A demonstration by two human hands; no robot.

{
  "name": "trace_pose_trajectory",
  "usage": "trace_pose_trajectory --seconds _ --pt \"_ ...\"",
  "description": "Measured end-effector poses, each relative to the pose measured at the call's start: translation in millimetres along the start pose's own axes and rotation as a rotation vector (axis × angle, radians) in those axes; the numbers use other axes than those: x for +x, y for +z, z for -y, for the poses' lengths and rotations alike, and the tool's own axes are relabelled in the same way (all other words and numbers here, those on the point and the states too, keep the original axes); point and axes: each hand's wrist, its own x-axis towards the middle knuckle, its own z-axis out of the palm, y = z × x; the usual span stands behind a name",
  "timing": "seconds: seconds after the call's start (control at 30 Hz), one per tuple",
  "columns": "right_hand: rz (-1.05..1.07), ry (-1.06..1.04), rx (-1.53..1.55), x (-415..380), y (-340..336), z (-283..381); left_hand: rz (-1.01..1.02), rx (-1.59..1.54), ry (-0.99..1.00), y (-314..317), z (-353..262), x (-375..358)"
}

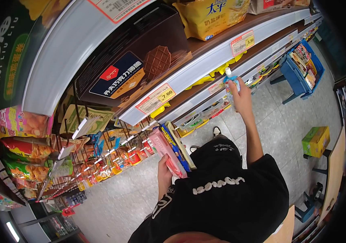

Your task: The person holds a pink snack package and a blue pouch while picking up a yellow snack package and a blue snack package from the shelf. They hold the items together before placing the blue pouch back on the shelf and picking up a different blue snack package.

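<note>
- Bottle (pixel 230 81): a small clear one with a pale cap and blue label, held up by the right hand (pixel 242 99) against the front edge of a middle shelf (pixel 205 65), just beside a yellow price tag.
- Right hand is closed around the lower body of the bottle, fingers wrapped, arm stretched forward; the cap end sticks out above the fingers.
- Judging by its size, the bottle is likely light, and its plastic wall probably gives a little under a squeeze. The smooth label could be slippery, so a grip around the middle of the body seems safer than pinching the cap.
- Left hand (pixel 164 172) is closed on a stack of flat boxes (pixel 172 152), a pink one nearest and a blue and a pale one behind, held upright close to the chest near the hanging snack bags (pixel 100 158).
- Those boxes look stiff, thin and light, likely cardboard. Held together at their lower end, they fan out at the top, so the outer ones could slide free; a grip nearer the middle would likely steady them.
- Elsewhere: a brown wafer box (pixel 136 60) sits on the upper shelf, a blue basket (pixel 302 69) stands on the floor at the far end of the shelf, and a green box (pixel 315 141) lies to the right.
</note>
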Motion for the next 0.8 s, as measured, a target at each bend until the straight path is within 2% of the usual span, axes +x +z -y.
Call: trace_pose_trajectory --seconds 0.37,0.63,0.77,0.8 --pt "-0.01 0.096 -0.044 0 4 4 0.002 0.017 -0.01 -22 1 -9" --pt "-0.105 0.021 -0.071 -4 9 9 0.015 0.048 0.017 -42 1 -20" --pt "-0.109 0.067 -0.039 0 12 -4 -0.051 0.012 0.057 -60 4 -29" --pt "-0.132 0.016 -0.101 3 13 -8 -0.075 -0.004 0.067 -64 4 -32"
